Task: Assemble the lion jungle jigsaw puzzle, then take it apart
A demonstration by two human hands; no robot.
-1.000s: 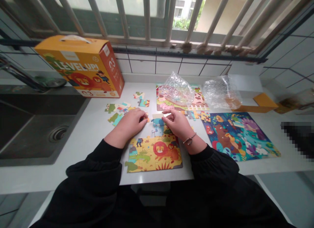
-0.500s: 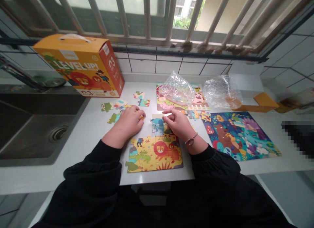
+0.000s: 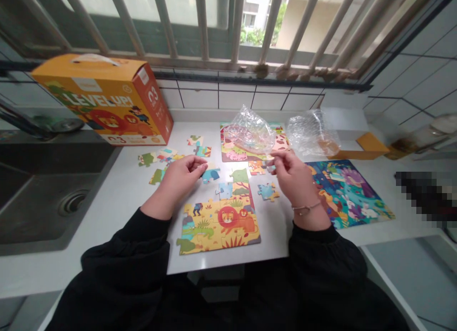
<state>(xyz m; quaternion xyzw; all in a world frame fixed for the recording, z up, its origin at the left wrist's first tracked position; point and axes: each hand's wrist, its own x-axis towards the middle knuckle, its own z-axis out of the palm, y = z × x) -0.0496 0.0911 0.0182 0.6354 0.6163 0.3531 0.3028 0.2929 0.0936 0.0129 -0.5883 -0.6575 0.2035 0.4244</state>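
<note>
Nearest, the partly joined cardboard puzzle with a red-maned lion on yellow ground [image 3: 214, 221] lies flat on the white counter [image 3: 124, 217], between the black-sleeved forearms, probably so that both hands can reach it. At its far edge, a pale green piece [image 3: 238, 175] sits near its right side. The left hand [image 3: 178, 179] is beyond its left corner, palm turned down, wrist low, thumb and fingers drawn close together at the edge of a blue animal piece [image 3: 210, 175] — whether they grip it, I cannot tell. The right hand [image 3: 294, 181], with a thin bracelet [image 3: 307, 208] at the wrist, is well apart from the left; its fingers curl inward near loose pieces, and what they touch is unclear. A blue-and-yellow piece [image 3: 267, 191] lies just beside it, face up, as most are, presumably so the pictures can be read. To the right is a dark blue forest puzzle [image 3: 360, 193]. Farther off, a crumpled clear plastic bag [image 3: 252, 131] rests on a pink farm puzzle [image 3: 233, 153], while the orange cardboard box with a white handle [image 3: 107, 105] stands upright at the back left — likely set there to leave working room.
</note>
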